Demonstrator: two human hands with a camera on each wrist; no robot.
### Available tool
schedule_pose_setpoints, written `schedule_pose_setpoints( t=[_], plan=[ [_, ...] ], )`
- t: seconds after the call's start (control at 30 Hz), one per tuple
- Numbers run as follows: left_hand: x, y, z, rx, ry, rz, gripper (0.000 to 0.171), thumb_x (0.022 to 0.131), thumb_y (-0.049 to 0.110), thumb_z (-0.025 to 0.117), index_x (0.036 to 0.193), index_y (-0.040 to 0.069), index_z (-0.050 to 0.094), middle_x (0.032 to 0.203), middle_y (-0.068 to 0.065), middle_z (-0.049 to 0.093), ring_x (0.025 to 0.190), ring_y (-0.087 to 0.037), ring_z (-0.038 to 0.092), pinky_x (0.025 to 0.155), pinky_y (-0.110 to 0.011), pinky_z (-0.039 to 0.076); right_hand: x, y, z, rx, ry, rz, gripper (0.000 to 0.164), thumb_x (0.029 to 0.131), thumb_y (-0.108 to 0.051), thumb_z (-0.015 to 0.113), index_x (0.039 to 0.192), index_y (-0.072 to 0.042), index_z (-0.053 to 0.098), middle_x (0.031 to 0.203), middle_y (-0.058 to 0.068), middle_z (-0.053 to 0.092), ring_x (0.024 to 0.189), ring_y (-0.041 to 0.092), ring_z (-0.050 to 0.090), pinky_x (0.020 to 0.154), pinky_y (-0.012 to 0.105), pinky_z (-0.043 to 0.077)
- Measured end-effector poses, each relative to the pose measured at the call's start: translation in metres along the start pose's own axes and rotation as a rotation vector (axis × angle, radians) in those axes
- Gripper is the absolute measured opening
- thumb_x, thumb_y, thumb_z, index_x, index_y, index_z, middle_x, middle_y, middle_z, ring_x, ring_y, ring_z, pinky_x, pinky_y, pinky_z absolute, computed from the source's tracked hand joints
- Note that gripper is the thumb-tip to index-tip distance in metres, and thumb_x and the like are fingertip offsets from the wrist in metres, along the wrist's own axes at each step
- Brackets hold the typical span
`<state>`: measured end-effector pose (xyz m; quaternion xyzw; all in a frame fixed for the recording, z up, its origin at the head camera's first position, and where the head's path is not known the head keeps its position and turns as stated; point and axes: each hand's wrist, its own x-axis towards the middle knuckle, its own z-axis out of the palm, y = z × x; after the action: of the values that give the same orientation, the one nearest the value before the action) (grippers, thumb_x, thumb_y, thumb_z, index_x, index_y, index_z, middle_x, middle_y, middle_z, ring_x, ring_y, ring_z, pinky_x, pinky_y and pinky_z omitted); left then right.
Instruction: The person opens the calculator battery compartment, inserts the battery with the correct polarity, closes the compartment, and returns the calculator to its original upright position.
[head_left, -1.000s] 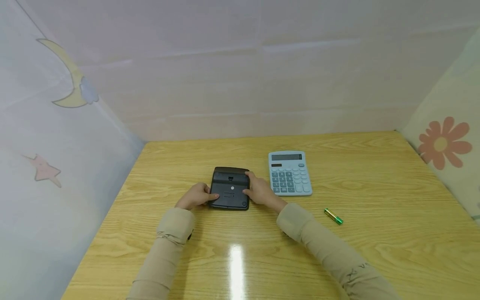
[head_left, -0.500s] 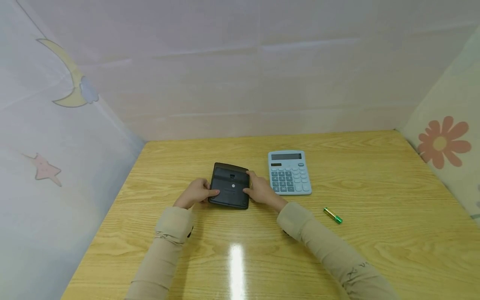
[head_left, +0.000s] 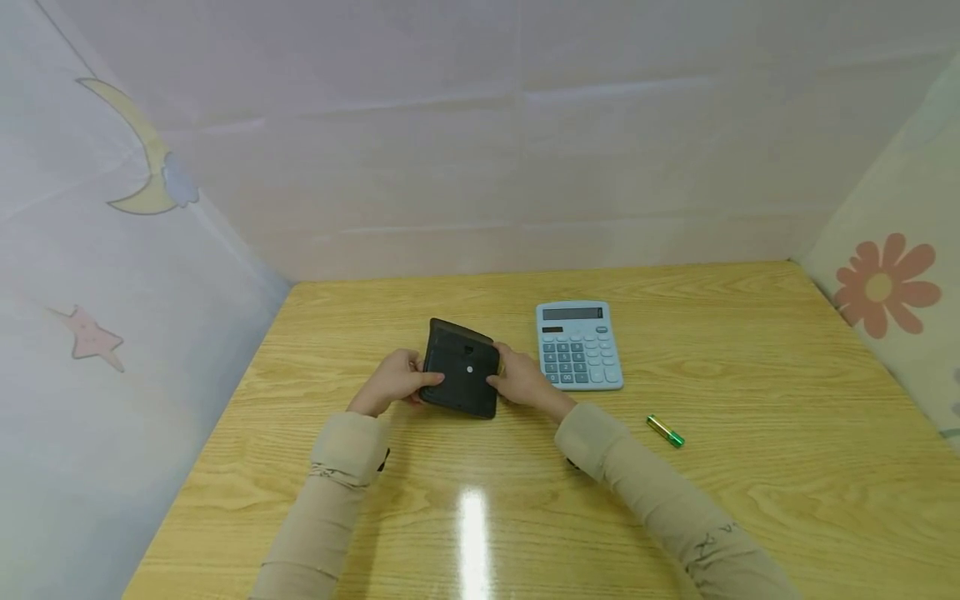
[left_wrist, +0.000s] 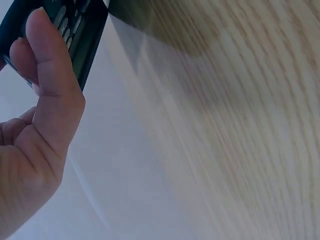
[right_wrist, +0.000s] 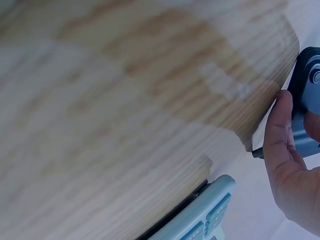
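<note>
Between both hands is a black calculator [head_left: 456,377], its back turned up toward the head camera and its left side tilted higher. A pale round dot shows on that back. My left hand [head_left: 393,382] grips the left edge, thumb on the back and fingers underneath. On the opposite edge my right hand [head_left: 523,380] holds on, with thumb and fingers around it. From the left wrist view, keys show on the calculator's [left_wrist: 82,45] underside, next to my left fingers [left_wrist: 52,70]. The right wrist view catches a corner of the calculator [right_wrist: 299,105] by my right hand.
A light blue calculator [head_left: 592,367] lies face up just right of my right hand. Farther right and nearer is a green and gold battery [head_left: 665,431], lying on the wooden table [head_left: 750,358]. Cloth-like walls stand behind and at the sides.
The black calculator has tilted, its left side rising off the table along with my left hand. My right hand has stayed nearly in place, gripping the right edge.
</note>
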<state>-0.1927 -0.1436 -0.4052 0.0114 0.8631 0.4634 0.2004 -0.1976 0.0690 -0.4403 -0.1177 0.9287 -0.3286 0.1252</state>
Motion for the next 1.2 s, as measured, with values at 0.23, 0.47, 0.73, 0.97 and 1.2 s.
schedule_pose_setpoints(
  t=[0.23,0.47,0.73,0.97,1.2],
  plan=[
    [-0.004,0.009,0.001,-0.029,0.013,0.031,0.023,0.083,0.014,0.066,0.077,0.002,0.047,0.069,-0.012,0.06,0.06,-0.035,0.062,0.06,-0.045,0.052,0.0,-0.002,0.0,-0.022,0.002,-0.019,0.062,0.089,-0.014,0.059,0.139,0.004,0.028,0.053,0.001,0.055,0.043,0.011,0.049,0.043,0.023,0.036],
    [-0.005,0.016,0.002,-0.044,0.014,0.059,0.023,0.083,0.014,0.065,0.079,0.003,0.046,0.072,-0.013,0.062,0.053,-0.021,0.061,0.058,-0.044,0.052,0.0,-0.004,0.001,-0.035,-0.008,-0.012,0.062,0.088,-0.016,0.06,0.137,0.007,0.031,0.056,0.001,0.053,0.046,0.011,0.047,0.045,0.022,0.035],
    [-0.008,0.027,0.006,-0.011,0.027,0.078,0.029,0.083,0.015,0.066,0.075,0.006,0.04,0.07,-0.011,0.062,0.058,-0.026,0.063,0.057,-0.044,0.052,0.0,-0.006,0.001,-0.014,-0.011,0.002,0.061,0.087,-0.015,0.061,0.135,0.009,0.032,0.057,0.0,0.055,0.049,0.01,0.049,0.049,0.022,0.037],
    [-0.01,0.033,0.01,-0.023,0.03,0.097,0.028,0.083,0.015,0.066,0.075,0.005,0.041,0.069,-0.011,0.063,0.054,-0.021,0.062,0.056,-0.045,0.052,0.0,-0.007,0.001,-0.005,-0.013,0.006,0.059,0.087,-0.014,0.061,0.133,0.011,0.035,0.056,0.001,0.054,0.048,0.01,0.048,0.049,0.022,0.036],
    [-0.01,0.037,0.015,-0.053,0.025,0.109,0.028,0.082,0.015,0.066,0.074,0.005,0.041,0.063,-0.01,0.059,0.053,-0.021,0.062,0.058,-0.048,0.051,0.0,-0.005,0.0,0.001,-0.002,-0.007,0.056,0.085,-0.012,0.062,0.131,0.012,0.038,0.056,0.001,0.053,0.048,0.01,0.047,0.047,0.021,0.034]
  ],
)
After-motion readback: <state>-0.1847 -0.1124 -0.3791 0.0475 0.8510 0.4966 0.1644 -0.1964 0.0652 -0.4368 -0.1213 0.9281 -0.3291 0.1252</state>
